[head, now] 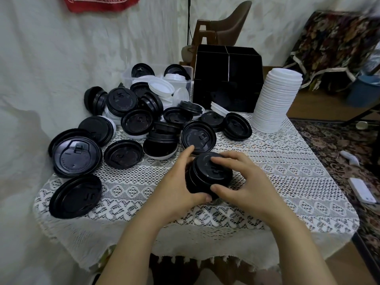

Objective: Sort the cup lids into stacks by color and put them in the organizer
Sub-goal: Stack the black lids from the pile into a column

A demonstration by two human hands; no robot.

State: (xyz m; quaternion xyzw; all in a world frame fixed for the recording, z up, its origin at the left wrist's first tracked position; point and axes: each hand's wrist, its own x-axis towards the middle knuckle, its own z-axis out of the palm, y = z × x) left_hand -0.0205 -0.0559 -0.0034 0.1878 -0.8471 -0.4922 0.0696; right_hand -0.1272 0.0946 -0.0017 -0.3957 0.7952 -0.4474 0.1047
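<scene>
Head view: both hands grip a short stack of black lids (pixel 209 173) low over the lace tablecloth (pixel 277 161), the left hand (pixel 176 188) curled round its near left side and the right hand (pixel 244 182) round its right, fingers on top. Loose black lids (pixel 135 122) lie scattered to the left; a tall white lid stack (pixel 275 99) stands beside the black organizer (pixel 228 79) at the back.

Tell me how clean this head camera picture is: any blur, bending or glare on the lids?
Head view: wide-angle bending leans the white lid stack; the corners smear, as at the red cloth; the black lid stack gripped by the left hand and right hand is fairly sharp; light is soft, only dull sheen on the loose black lids.
</scene>
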